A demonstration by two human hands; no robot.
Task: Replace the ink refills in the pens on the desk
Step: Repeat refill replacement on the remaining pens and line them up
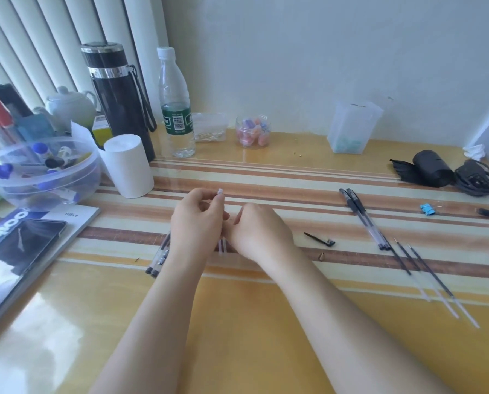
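Note:
My left hand (198, 220) and my right hand (259, 231) meet at mid-desk, fingers curled and pinched together around a clear pen barrel (223, 248). Only its lower end shows below the knuckles. Two capped black pens (158, 258) lie partly under my left wrist. Two more black pens (362, 217) lie side by side to the right. Beyond them rest three loose ink refills (428, 277), slanted toward the desk's front. A black pen cap (320, 240) and a small metal pen tip (321, 256) lie just right of my right hand.
Left: a clear bowl of markers (41, 172), a white paper roll (128, 166), a black flask (121, 100), a water bottle (176, 103), a phone on a booklet (19, 251). Back: a small jar (253, 132), a clear box (351, 126). Far right: a black roll (431, 169), a blue clip (426, 209).

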